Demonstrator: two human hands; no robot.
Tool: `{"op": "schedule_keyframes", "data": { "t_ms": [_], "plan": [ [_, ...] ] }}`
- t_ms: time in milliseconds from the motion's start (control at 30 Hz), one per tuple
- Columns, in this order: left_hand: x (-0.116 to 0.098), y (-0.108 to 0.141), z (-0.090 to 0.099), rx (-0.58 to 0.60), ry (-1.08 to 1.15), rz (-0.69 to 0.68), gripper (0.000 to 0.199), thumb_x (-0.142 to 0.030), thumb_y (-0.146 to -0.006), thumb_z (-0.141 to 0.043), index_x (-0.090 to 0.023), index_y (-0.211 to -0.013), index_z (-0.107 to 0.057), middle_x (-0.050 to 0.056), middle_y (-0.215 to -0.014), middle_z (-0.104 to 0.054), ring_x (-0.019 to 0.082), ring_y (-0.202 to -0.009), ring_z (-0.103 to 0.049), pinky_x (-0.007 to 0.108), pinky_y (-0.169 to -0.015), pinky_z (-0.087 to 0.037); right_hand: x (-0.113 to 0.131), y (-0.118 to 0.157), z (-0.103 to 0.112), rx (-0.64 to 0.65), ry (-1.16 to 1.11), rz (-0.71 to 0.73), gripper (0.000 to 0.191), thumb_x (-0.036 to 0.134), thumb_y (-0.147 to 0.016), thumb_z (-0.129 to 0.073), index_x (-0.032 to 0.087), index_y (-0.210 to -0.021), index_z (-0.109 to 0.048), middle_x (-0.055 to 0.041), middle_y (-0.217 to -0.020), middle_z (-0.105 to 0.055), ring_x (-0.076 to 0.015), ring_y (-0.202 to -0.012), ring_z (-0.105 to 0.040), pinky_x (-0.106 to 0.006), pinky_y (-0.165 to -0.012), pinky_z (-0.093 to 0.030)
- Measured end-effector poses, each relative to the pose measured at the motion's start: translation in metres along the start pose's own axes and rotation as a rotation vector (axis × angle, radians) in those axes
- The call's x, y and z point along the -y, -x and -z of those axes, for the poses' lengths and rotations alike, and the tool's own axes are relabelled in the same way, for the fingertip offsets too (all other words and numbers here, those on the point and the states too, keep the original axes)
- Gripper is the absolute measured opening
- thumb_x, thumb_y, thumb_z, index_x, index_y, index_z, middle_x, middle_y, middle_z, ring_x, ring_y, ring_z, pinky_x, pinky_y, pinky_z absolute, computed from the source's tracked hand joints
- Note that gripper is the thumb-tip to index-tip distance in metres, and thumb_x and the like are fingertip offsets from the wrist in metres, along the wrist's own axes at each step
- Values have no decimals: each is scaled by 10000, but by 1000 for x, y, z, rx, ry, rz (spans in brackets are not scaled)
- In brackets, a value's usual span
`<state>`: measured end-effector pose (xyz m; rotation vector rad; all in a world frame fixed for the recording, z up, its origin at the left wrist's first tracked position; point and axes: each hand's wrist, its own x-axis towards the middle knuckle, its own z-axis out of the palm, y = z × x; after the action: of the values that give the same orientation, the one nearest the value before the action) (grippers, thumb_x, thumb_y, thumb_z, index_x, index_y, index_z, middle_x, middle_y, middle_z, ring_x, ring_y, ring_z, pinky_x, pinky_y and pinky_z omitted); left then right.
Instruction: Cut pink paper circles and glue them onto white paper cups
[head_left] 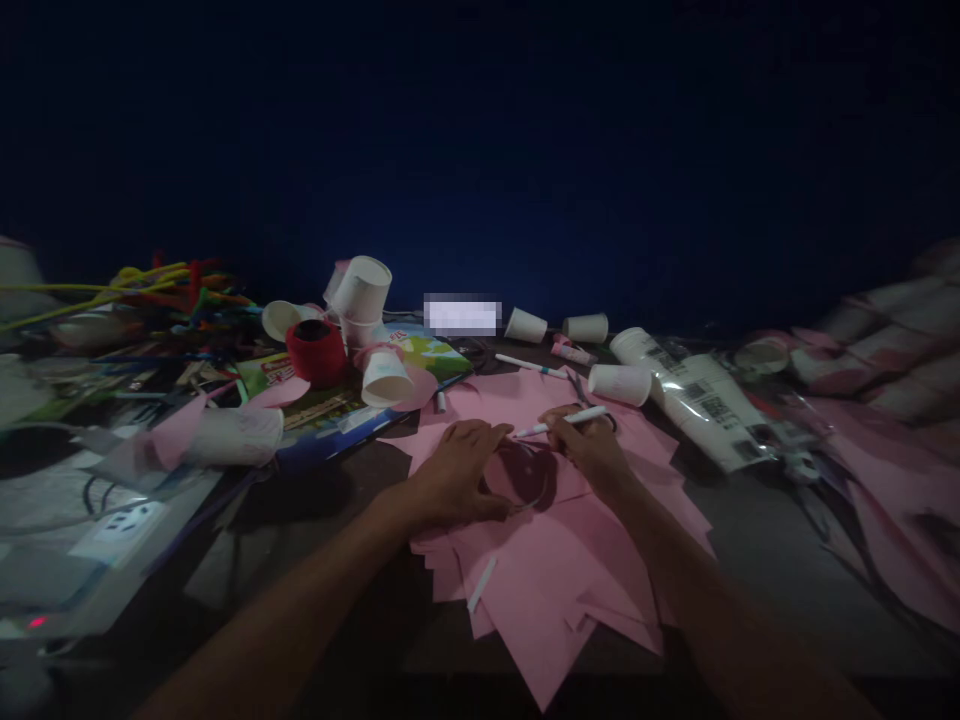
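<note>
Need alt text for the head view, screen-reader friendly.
A right hand holds a white pen over layered pink paper, with the left hand spread beside it. White paper cups lie around the dim table, and a red spool sits to the left.

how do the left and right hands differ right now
Hold: the right hand grips a white pen; the left hand has no pen and sits against a round-edged thing, its grip unclear.
Pose: the left hand's thumb and fingers are spread apart; the right hand's are drawn together.
Shared: both are bare and over pink paper.
</note>
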<state>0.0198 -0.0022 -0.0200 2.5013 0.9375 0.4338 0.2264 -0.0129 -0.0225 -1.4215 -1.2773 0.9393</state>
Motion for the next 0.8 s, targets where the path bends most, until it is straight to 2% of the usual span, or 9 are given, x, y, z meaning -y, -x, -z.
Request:
{"op": "schedule_keyframes", "data": {
  "t_ms": [300, 467, 633, 800],
  "plan": [
    [2, 1, -1, -13, -11, -16, 896, -468, -574, -724, -206, -1320, -302, 108, -1272, -436, 294, -1190, -360, 431, -1001, -278, -13, -5, -3, 22, 13, -3, 246, 388, -743, -555, 148, -741, -606, 52, -451, -499, -55, -343, -315, -192, -343, -226],
    [2, 1, 0, -8, -25, -21, 908, -470, -583, -718, -206, -1334, -282, 108, -1274, -436, 292, -1191, -361, 427, -1001, -276, -8, -5, -1, 29, 23, -27, 231, 378, -740, -549, 153, -712, -596, 55, -448, -493, -58, -350, -321, -193, -355, -246],
    [-1, 1, 2, -10, -18, -21, 898, -476, -585, -714, -195, -1328, -294, 111, -1248, -460, 295, -1180, -374, 427, -996, -280, 1, -1, 8, 39, 140, -3, 192, 320, -739, -533, 151, -681, -603, 40, -455, -498, -91, -433, -433, -202, -424, -337],
    [0, 0, -1, -24, -21, -22, 902, -483, -572, -719, -205, -1323, -304, 112, -1239, -469, 302, -1178, -379, 440, -991, -282, -2, 5, 17, 2, 243, 5, 190, 310, -740, -512, 152, -711, -613, 30, -480, -506, -115, -472, -487, -215, -452, -383]
  ]
}}
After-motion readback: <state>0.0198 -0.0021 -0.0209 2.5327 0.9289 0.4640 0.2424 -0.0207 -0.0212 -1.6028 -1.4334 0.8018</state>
